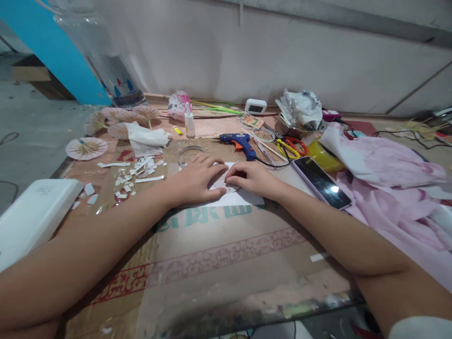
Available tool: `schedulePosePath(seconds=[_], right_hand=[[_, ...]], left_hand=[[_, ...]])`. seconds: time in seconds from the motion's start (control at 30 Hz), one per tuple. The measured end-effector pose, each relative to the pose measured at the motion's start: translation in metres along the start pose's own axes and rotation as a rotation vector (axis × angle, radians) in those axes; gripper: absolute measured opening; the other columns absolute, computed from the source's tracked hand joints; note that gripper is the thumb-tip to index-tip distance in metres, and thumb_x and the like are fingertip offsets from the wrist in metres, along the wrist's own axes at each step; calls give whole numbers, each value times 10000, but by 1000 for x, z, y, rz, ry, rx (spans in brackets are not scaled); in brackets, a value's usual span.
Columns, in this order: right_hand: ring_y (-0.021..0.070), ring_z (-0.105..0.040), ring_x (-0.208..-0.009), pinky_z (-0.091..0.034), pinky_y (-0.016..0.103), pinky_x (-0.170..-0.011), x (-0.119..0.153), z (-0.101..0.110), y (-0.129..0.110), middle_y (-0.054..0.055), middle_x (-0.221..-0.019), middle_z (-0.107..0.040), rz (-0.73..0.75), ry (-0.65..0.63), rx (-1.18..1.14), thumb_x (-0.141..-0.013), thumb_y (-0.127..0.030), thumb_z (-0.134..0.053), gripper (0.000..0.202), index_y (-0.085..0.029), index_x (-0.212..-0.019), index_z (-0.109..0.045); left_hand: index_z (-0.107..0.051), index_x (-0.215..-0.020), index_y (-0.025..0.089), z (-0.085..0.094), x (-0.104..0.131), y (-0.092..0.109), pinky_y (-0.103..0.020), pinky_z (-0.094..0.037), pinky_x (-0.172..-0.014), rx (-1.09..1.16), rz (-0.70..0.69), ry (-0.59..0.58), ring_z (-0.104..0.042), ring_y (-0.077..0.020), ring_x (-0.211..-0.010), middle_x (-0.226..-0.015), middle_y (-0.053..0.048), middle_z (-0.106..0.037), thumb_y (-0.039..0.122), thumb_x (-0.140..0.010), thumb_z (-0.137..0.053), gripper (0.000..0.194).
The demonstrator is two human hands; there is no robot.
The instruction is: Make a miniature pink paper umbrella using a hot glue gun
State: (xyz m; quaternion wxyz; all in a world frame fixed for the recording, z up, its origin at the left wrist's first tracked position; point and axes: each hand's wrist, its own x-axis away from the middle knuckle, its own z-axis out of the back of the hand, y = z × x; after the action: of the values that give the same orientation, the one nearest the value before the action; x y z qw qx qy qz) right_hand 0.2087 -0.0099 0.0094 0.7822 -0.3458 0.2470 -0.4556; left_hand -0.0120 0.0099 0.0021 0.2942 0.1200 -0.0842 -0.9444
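Tabletop (pixel 215 292): I see it spread beneath both forearms, covered in cardboard and clear sheeting.
Forearms: the left reaches in from 8 o'clock, the right from 4, converging at the paper.
White paper (pixel 249 200): lies flat at the dial's centre, under both hands.
Left hand (pixel 200 178): palm down on the paper, fingers spread toward 2 o'clock, thumb apart at 3; open, pressing lightly bent.
Right hand (pixel 254 178): knuckles up, thumb and index fingertips drawn close, pointing to 9; I cannot tell whether they grip anything.
Glue gun (pixel 238 142): 1 o'clock from the paper.
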Motion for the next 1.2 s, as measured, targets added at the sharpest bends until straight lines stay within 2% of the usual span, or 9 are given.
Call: schedulePosePath(seconds=[0.27, 0.53, 0.73, 0.97, 1.2], right_hand=[[132, -640, -730, -442, 242, -697, -1, 0, 1, 17, -789, -739, 2, -4, 32, -867, -171, -662, 86, -156, -828, -738], [145, -634, -733, -438, 250, -689, -3, 6, -1, 10, -764, -708, -78, -107, -31, -881, -237, -610, 130, -164, -820, -698], [142, -619, -719, -433, 253, -685, -4, 6, 1, 10, -752, -698, -87, -102, -41, -873, -251, -611, 136, -163, -813, -695], [148, -637, -746, -425, 258, -700, -3, 3, 1, 16, -787, -735, -59, -42, 57, -883, -216, -629, 126, -166, -829, -731], [150, -656, -771, -431, 262, -715, -1, 1, 1, 23, -832, -762, -25, -34, 99, -882, -185, -662, 96, -177, -843, -749]], left_hand=[[-597, -1356, 177, -1, 0, -1, -542, -368, -1114, 25, 2, 2, -492, -345, -1270, -1386, -147, -561, 529, -961, -501, 538], [-617, -1319, 173, -4, 0, 3, -528, -360, -1124, -11, 25, 42, -500, -345, -1257, -1352, -140, -574, 466, -909, -566, 507], [-612, -1312, 176, -2, 0, 5, -529, -356, -1124, -5, 20, 40, -497, -348, -1255, -1359, -139, -569, 515, -912, -561, 526], [-610, -1313, 182, -2, 0, 6, -541, -357, -1121, 10, 38, 28, -489, -352, -1266, -1371, -141, -561, 510, -905, -574, 525], [-610, -1301, 193, -2, 0, 5, -545, -361, -1109, 6, 31, 18, -488, -349, -1254, -1369, -144, -558, 528, -914, -548, 515]])
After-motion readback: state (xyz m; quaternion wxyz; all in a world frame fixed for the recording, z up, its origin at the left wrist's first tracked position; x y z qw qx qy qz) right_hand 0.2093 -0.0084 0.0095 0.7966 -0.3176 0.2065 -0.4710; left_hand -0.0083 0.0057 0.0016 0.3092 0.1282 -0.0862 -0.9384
